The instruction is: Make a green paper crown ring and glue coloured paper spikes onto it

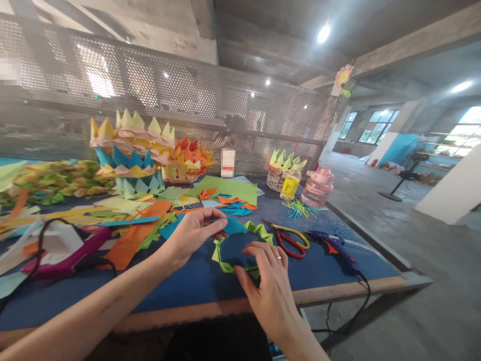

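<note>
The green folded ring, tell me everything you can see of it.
The green ring is yellow-green and looks like folded paper, its pointed segments joined into a zigzag loop. It lies roughly level at the blue tabletop, near the front edge. The right hand covers its near right part. Blue paper pinched by the left hand overlaps its far side in view; whether they touch is unclear.

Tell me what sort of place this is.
Probably a paper-craft workshop: folded-paper crowns and a glue gun sit on the table, under a bare concrete ceiling.
</note>
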